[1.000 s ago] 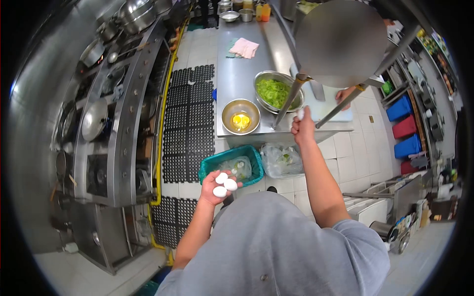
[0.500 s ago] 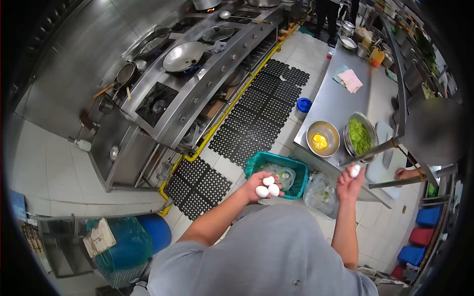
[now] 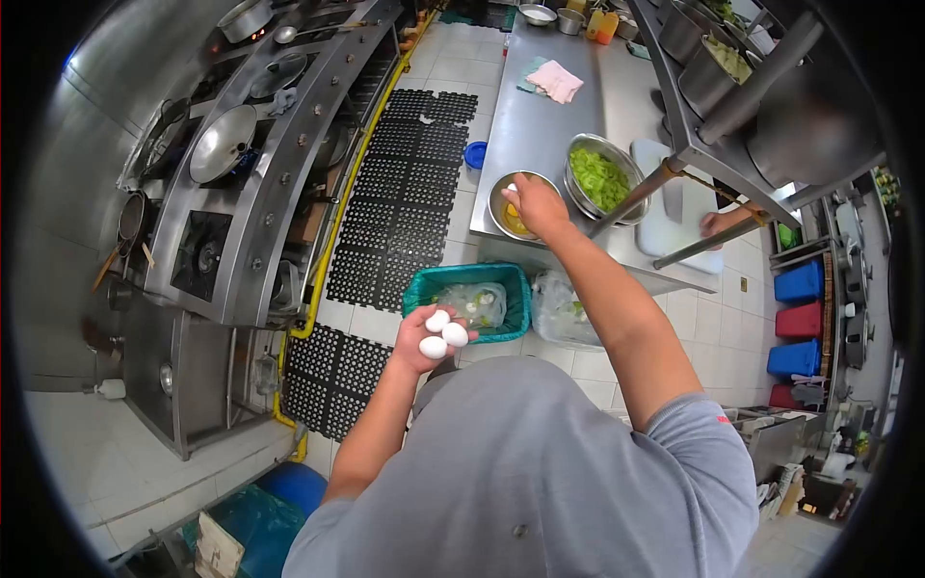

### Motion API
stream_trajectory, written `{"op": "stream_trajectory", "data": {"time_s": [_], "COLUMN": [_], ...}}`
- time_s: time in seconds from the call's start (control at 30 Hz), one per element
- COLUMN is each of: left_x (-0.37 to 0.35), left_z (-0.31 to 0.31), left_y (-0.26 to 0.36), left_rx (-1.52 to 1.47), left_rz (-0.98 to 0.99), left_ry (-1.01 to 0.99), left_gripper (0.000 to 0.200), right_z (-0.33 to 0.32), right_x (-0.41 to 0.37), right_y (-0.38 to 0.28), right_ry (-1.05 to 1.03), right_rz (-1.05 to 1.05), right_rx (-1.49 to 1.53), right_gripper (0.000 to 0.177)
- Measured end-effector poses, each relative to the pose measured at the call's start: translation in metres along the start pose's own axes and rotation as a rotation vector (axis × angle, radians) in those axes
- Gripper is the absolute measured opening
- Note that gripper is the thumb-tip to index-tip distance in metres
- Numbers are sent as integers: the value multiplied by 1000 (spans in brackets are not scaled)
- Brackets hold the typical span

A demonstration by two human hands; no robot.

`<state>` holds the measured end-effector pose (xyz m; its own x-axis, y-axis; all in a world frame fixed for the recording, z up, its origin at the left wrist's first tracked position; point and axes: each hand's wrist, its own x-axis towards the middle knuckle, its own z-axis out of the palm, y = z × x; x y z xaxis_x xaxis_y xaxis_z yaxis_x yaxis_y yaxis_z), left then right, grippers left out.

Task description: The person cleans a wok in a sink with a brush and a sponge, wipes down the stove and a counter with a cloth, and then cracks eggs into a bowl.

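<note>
Three white eggs (image 3: 443, 334) rest in my left hand (image 3: 416, 339), palm up beside the green-lined bin (image 3: 421, 291). Over the steel counter, my right hand (image 3: 539, 206) holds another white egg (image 3: 512, 189) at the metal bowl (image 3: 496, 205), which has yellow egg contents (image 3: 514, 223) in it. My fingers partly hide that egg and the bowl's right side. Just right of it sits a larger metal bowl of chopped green leaves (image 3: 599, 180).
A co-worker's hand (image 3: 718, 223) is near a white cutting board (image 3: 665, 237) holding a knife (image 3: 673, 202). A metal shelf post (image 3: 631, 200) slants beside the leaf bowl. Stoves (image 3: 279, 154) line the left. Pink cloth (image 3: 556, 81) lies farther up the counter.
My right hand has reached forward with its egg to the metal bowl. My left hand still holds its three eggs. The camera view has shifted, moving the counter left in the picture.
</note>
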<state>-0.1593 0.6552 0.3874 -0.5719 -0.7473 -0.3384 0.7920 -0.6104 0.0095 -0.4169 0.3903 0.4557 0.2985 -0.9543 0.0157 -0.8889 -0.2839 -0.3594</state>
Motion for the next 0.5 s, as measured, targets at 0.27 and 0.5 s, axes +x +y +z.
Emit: {"op": "stream_trajectory", "data": {"time_s": [0.27, 0.5], "left_x": [-20, 3], "left_z": [-14, -11], "left_y": [2, 17], "left_rx": [-81, -83], "left_rz": [97, 186], "left_ry": [127, 263], "left_gripper": [42, 44], "right_z": [-59, -28], "right_x": [-32, -119], "right_y": [-35, -55], "right_ry": [357, 184], "right_rz": [-107, -475], "right_rx": [169, 229], "right_gripper": [35, 46]}}
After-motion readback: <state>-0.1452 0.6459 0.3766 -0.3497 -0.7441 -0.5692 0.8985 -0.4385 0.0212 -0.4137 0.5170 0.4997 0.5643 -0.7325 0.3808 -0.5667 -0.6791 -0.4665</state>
